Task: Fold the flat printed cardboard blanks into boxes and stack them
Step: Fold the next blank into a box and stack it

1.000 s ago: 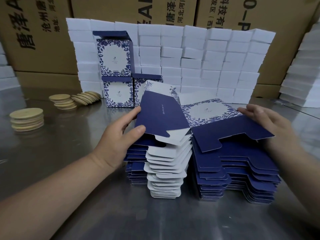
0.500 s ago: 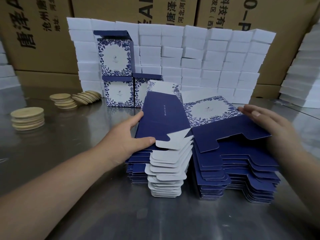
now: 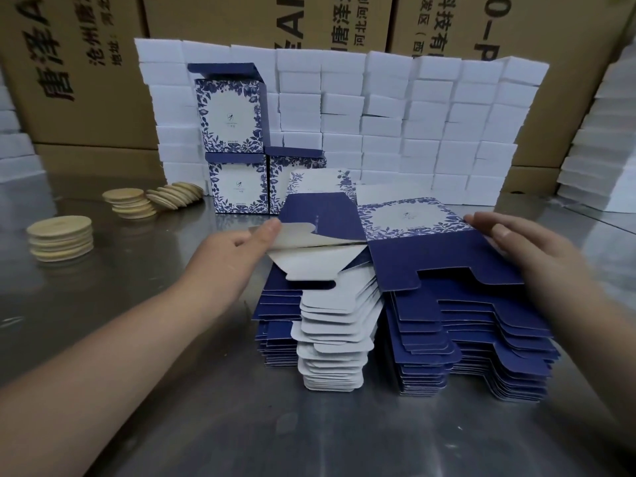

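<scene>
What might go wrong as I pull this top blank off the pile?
The left hand pinches only one flap of the top blank, so it may crease or drag up the next sheet. The pile of blanks is ragged and fanned; a sideways pull could spill it, though the right hand rests flat on top.

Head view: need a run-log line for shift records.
left hand: pinches top blank flap | right hand: presses top blank | folded boxes: three behind
</scene>
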